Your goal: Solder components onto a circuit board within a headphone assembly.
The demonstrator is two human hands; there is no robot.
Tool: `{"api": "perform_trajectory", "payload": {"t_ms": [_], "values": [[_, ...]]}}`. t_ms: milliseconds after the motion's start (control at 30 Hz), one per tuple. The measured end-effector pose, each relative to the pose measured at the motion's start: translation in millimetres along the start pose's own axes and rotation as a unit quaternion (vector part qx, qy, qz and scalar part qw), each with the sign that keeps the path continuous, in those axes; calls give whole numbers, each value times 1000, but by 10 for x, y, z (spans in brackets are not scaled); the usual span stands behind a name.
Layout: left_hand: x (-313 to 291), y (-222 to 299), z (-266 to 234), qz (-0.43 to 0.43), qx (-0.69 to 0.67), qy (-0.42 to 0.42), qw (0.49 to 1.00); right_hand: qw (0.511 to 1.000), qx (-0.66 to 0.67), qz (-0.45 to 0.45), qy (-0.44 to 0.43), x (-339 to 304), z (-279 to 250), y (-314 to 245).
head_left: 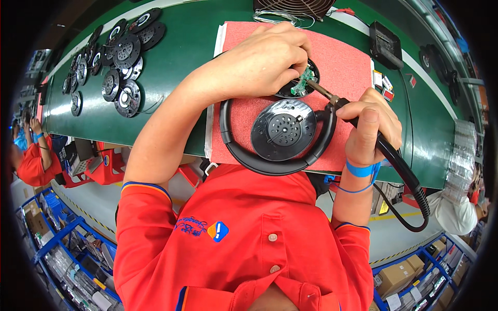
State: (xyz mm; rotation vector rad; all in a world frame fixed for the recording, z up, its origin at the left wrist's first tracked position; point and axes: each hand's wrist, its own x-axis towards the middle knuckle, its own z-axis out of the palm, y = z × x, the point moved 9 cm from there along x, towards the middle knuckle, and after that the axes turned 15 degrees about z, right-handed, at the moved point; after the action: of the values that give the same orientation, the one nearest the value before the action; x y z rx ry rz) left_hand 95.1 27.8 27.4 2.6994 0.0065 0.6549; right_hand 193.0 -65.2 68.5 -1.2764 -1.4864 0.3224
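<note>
Right grip (372, 127) is clasping an iron (398, 159). Left grip (267, 59) is partly hiding the board (306, 81), its hold impossible to tell

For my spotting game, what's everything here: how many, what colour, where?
Table: 1, green, across back
Pad: 1, pink, on table
Band: 1, black, on pad
Disc: 1, black and silver, inside band
Board: 1, green, pad's far half
Soldering iron: 1, black, tip at board
Other discs: many, black and silver, left
Tray: 1, black, upper right
Grille: 1, dark, top
Shelves: several, blue, lower corners
Worker: 1 clear, red clothes, far left
Strap: 1, blue, right wrist
Shirt: 1, red, on wearer
Left hand: 1, bare, at board
Right hand: 1, bare, around soldering iron
</note>
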Motion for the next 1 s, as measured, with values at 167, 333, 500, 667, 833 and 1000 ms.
{"api": "perform_trajectory", "payload": {"t_ms": [167, 333, 500, 667, 833, 1000], "values": [[-18, -6, 8, -5, 7, 6, 1000, 1000, -11, 13, -1, -12, 40, -27], [-8, -7, 15, -19, 13, 10, 1000, 1000, -20, 19, -2, -14, 58, -25], [-17, -10, -1, -34, 28, 19, 999, 1000, -18, 16, -2, -9, 78, -29], [-19, -2, -7, -34, 39, 21, 998, 1000, -20, 11, -7, -4, 98, -35], [21, 34, -22, 0, 51, 66, 997, 1000, -27, -11, -3, -29, -16, -47], [25, 32, -10, -15, 35, 52, 998, 983, -7, 45, 176, 34, -768, 209]]}}
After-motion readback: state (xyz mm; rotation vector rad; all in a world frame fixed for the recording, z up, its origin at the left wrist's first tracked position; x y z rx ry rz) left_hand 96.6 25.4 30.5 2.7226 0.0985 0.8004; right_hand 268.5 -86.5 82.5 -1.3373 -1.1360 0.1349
